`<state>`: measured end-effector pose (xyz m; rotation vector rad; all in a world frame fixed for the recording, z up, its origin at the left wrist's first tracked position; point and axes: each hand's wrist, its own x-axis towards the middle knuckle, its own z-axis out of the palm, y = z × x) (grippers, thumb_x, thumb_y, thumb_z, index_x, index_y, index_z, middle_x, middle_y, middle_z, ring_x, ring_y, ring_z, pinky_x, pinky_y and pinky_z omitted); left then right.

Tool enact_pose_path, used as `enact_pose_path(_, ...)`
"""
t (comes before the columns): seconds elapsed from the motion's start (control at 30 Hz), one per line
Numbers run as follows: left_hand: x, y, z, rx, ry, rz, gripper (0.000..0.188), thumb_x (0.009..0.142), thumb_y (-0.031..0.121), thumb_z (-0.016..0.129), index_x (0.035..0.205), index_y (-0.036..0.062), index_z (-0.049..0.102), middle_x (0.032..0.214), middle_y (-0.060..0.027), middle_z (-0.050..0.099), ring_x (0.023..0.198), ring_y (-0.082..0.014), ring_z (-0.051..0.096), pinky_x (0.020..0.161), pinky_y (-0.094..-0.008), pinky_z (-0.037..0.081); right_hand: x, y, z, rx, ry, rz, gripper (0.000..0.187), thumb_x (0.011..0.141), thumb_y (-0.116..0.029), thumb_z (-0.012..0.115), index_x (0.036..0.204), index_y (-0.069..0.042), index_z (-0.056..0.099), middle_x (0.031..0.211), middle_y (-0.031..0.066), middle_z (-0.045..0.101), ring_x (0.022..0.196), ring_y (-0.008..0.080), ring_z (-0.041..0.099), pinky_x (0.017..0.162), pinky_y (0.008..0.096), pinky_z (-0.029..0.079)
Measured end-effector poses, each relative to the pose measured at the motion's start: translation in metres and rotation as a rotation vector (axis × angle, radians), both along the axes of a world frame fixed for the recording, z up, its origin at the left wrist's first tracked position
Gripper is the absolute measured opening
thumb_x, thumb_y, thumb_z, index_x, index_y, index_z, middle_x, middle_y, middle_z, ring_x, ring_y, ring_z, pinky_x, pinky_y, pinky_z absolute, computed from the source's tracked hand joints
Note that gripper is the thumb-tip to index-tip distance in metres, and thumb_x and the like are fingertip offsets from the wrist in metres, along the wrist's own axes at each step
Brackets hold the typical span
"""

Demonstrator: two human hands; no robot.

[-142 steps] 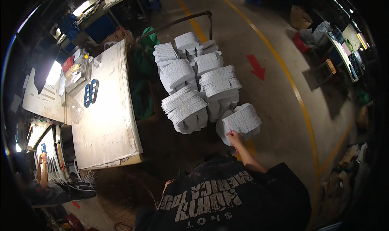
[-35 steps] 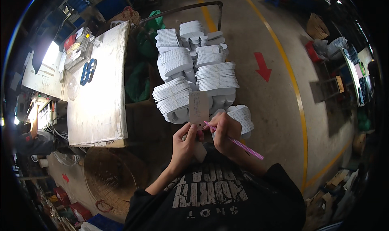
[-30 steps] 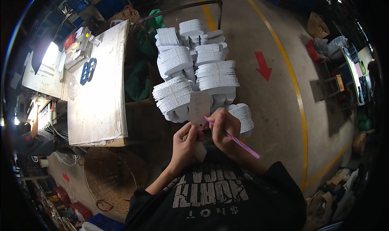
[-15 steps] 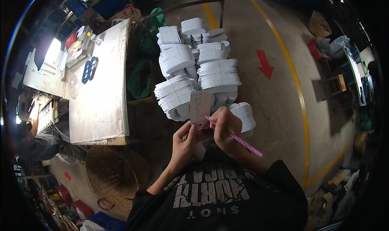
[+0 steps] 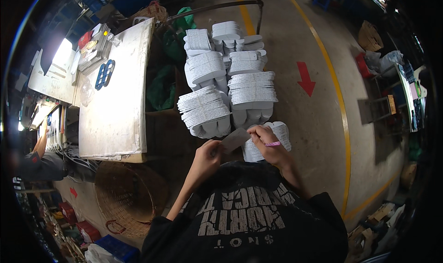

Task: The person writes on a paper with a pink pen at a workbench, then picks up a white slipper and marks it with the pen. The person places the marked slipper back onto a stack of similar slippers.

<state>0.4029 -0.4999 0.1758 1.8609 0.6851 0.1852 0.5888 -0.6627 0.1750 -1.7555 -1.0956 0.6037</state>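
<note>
My left hand [image 5: 206, 157] is closed on the lower left end of a small pale card [image 5: 235, 140], which is tilted in front of my chest. At the card's upper right corner are the pinched fingers of my right hand [image 5: 267, 145]. A pink striped pen [image 5: 273, 144] is tucked in that same hand, and only a short part of it shows. Just beyond my hands stand bundles of white, sole-shaped sheets [image 5: 252, 88], piled in two columns. A smaller bundle [image 5: 282, 134] of them sits beside and below my right hand, partly covered by it.
A pale worktable [image 5: 115, 110] with blue sole shapes [image 5: 105, 74] stands at left. Below it is a wicker basket [image 5: 121, 200]. A metal bar [image 5: 217, 7] rises behind the bundles. Another person's arm [image 5: 42, 140] shows at far left. The floor bears a red arrow [image 5: 304, 79].
The card has gone from upright, with writing showing, to tilted right with a plain face visible. My right hand has moved from writing to the card's corner, the pen now mostly hidden in it.
</note>
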Motion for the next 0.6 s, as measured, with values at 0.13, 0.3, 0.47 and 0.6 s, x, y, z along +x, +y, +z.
enact_pose_path(0.13, 0.008, 0.008, -0.009, 0.059, 0.039, -0.036, 0.022, 0.098, 0.011, 0.061, 0.111, -0.0048, 0.07, 0.105, -0.0225, 0.07, 0.097, -0.0368, 0.071, 0.082, -0.0385, 0.054, 0.003, -0.004, -0.026, -0.002, 0.045, 0.017, 0.018, 0.103, -0.012, 0.054, 0.114, 0.001, 0.061, 0.091, 0.0137, 0.063, 0.088, 0.0275, 0.056, 0.087, 0.0397, 0.043)
enact_pose_path(0.3, 0.034, 0.016, -0.033, 0.141, 0.059, -0.108, 0.022, 0.097, 0.013, 0.063, 0.109, -0.0031, 0.072, 0.101, -0.022, 0.071, 0.094, -0.0353, 0.071, 0.081, -0.0383, 0.054, 0.011, -0.003, -0.078, 0.002, 0.386, -0.094, 0.015, 0.102, -0.011, 0.055, 0.11, 0.0, 0.058, 0.084, 0.0092, 0.06, 0.079, 0.0182, 0.055, 0.075, 0.0338, 0.044)
enact_pose_path(0.47, 0.097, 0.036, -0.082, 0.12, 0.014, 0.02, 0.026, 0.096, 0.017, 0.062, 0.112, 0.0028, 0.076, 0.101, -0.0216, 0.072, 0.094, -0.033, 0.071, 0.083, -0.0384, 0.054, 0.05, -0.011, -0.129, 0.003, 0.637, -0.42, 0.013, 0.1, -0.008, 0.054, 0.111, -0.002, 0.055, 0.081, 0.0015, 0.058, 0.075, 0.0092, 0.055, 0.068, 0.0272, 0.043)
enact_pose_path(0.6, 0.173, 0.043, -0.12, 0.178, 0.084, 0.006, 0.03, 0.094, 0.027, 0.065, 0.111, 0.0058, 0.078, 0.104, -0.0234, 0.073, 0.1, -0.0367, 0.071, 0.089, -0.0418, 0.055, 0.074, -0.02, -0.146, 0.072, 0.711, -0.69, 0.014, 0.096, -0.01, 0.057, 0.108, -0.003, 0.058, 0.079, 0.0035, 0.062, 0.072, 0.0091, 0.054, 0.067, 0.0274, 0.043)
